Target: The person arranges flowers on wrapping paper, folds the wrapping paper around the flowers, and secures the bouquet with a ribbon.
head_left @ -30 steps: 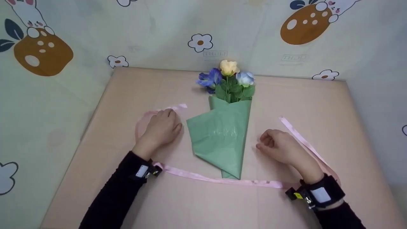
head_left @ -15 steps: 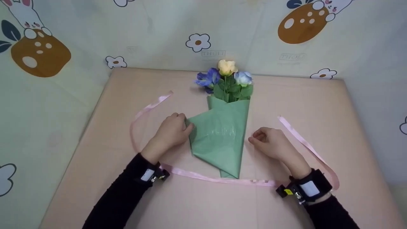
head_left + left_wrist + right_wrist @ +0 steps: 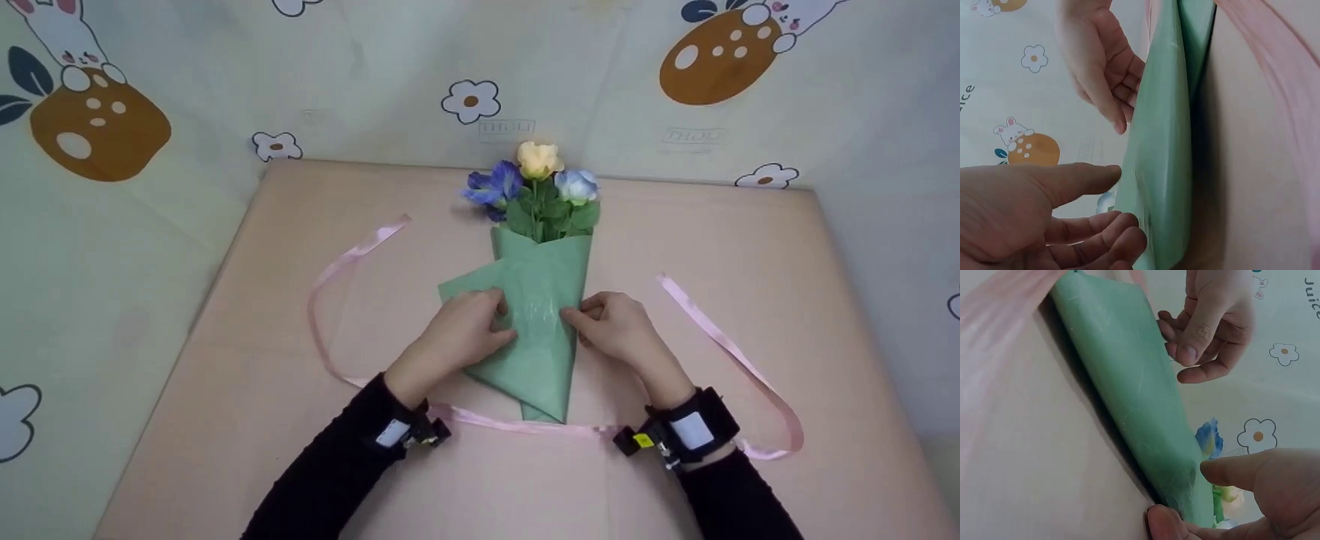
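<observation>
Bouquet [image 3: 544,270] lies mid-frame on the tabletop [image 3: 555,487]. The left hand [image 3: 465,322] is over it, thumb and fingers apart; the right hand [image 3: 621,326] straddles its edge, whether pinching I cannot tell.

Flat pinkish-beige rectangular tabletop [image 3: 712,232], w/ pale greenish-white printed cloth backdrop [image 3: 360,97] behind it & along L & R sides. L of tabletop's far-L corner: spotted brown-orange fruit print [image 3: 124,142] w/ white bunny print [image 3: 64,34] on top. Above tabletop's far edge: 2nd fruit print [image 3: 716,71] twd R end, black-outlined white flower print [image 3: 471,102] approx. mid.
</observation>
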`<state>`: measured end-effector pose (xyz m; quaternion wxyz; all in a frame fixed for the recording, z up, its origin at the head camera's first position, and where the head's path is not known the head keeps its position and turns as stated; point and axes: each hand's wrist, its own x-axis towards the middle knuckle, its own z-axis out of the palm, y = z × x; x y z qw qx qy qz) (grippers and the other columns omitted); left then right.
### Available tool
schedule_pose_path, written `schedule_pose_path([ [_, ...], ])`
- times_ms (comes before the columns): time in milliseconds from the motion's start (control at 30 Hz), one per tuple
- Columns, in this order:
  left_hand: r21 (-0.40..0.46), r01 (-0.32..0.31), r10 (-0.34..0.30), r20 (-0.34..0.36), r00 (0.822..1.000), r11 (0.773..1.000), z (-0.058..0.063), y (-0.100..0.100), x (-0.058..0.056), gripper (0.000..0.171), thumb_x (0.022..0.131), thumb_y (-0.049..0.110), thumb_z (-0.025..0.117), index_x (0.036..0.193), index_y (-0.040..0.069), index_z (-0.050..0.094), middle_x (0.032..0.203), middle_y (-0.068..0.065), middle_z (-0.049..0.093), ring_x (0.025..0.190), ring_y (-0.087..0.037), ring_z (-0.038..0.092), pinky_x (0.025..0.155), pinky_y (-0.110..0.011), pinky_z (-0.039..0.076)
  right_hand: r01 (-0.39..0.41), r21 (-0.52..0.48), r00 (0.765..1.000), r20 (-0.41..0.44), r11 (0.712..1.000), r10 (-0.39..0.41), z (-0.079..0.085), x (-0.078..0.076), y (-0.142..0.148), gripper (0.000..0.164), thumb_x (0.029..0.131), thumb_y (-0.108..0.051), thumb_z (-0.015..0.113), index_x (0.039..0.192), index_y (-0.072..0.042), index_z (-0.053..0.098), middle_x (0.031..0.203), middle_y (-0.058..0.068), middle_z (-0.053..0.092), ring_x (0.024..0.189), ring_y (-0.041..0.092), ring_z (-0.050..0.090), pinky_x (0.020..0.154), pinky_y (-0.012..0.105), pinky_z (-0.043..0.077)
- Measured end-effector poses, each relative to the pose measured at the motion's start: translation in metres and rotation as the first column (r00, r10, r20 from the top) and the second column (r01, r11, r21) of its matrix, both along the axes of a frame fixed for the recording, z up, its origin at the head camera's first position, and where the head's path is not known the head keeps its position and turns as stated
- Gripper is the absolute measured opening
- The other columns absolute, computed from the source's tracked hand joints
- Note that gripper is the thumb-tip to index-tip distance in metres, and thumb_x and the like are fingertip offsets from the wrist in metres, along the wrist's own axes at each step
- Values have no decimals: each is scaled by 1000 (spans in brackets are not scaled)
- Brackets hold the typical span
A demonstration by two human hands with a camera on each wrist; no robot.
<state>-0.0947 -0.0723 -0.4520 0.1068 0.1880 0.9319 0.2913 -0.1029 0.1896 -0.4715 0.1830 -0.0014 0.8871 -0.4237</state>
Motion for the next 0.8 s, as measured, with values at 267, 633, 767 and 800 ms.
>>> schedule_pose_path([
  [267,-91,30,-30,9,1000,995,-5,8,3,28,90,17,89,101,1,69,92,-12,70,84,-29,66,76,-49,58,55,-168,993,114,984,-36,-8,-7,-5,53,101,-30,80,125,12,60,100,16,76,75,17,74,69,31,63],
  [633,-100,46,-42,48,998,994,-7,8,0,30,91,17,88,107,-1,70,100,-15,73,92,-32,69,82,-50,59,142,-460,941,337,876,24,-13,-5,-13,67,103,-20,78,149,11,42,119,22,75,93,24,78,79,37,66],
  [767,-94,34,-28,60,998,995,-3,7,-2,32,92,20,88,109,0,70,100,-13,73,89,-29,67,80,-47,58,168,-480,941,340,861,6,-18,-3,-19,69,102,-20,79,152,10,43,126,24,73,101,27,78,84,39,66],
  [800,-90,27,-22,58,998,996,-2,6,-2,32,92,22,88,108,0,70,97,-13,72,87,-28,66,78,-47,58,174,-493,939,343,852,6,-19,-3,-20,67,102,-20,79,152,10,44,128,24,73,103,29,78,85,40,66],
])
